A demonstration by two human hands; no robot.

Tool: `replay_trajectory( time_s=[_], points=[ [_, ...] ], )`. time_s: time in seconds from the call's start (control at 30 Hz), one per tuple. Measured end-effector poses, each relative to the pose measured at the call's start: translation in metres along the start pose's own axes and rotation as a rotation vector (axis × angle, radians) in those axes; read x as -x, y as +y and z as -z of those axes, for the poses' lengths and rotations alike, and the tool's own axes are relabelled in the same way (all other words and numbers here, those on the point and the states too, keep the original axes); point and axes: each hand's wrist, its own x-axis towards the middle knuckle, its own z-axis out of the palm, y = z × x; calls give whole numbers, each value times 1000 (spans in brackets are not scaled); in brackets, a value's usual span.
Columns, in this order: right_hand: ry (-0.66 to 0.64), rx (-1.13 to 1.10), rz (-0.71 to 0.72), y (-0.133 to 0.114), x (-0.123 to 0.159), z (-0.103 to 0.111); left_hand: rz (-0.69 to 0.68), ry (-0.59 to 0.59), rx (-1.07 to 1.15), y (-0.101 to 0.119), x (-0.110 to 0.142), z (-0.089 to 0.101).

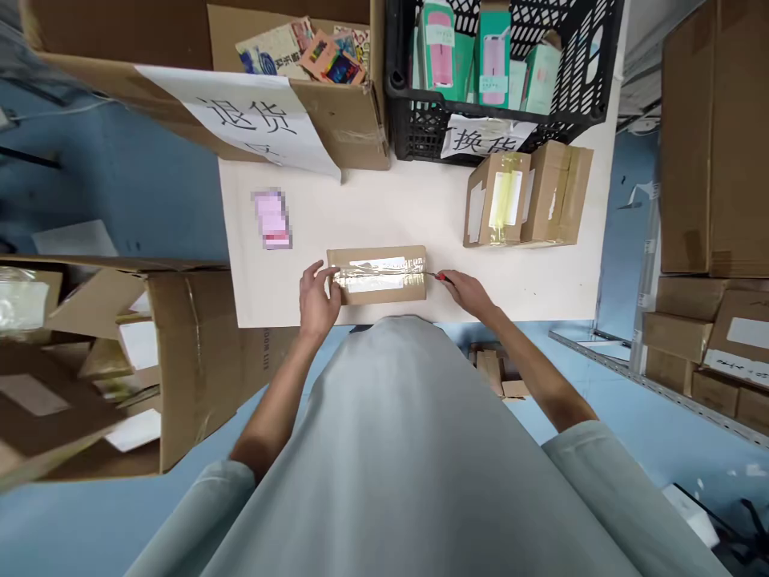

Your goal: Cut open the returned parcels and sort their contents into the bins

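A long cardboard box (377,295) lies on the white table in front of me, with shiny clear tape and a white label on its top. My left hand (318,300) grips the box's left end, fingers on the upper side and thumb near the edge. In my right hand (467,292) is a small red-handled knife (441,277), held in closed fingers. Its thin blade points left at the right end of the box, in line with the taped middle; whether it has cut the tape I cannot tell.
Two taped cartons (496,200) stand at the table's right. Behind are a black crate (420,128) of green boxes and a cardboard bin (348,120) with colourful packets. A blurred pink item (272,218) lies left on the table (384,200). A large open carton (195,361) stands lower left.
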Motion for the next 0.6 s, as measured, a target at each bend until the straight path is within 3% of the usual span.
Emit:
replay_trajectory(
  time_s=[0.1, 0.2, 0.3, 0.43, 0.6],
  points=[
    [156, -293, -81, 9, 7, -26, -120, 0, -118, 26, 2, -10],
    [270, -507, -195, 16, 9, -45, -246, -104, -165, 56, 2, -30],
    [341, -649, -245, 22, 4, -58, -244, -195, -203, 70, 0, -50],
    [342, -760, -297, 27, -9, -71, -172, -188, -242, 55, -3, -62],
    [326, -913, -373, 25, -29, -86, -219, -218, -257, 28, -4, -53]
  ],
)
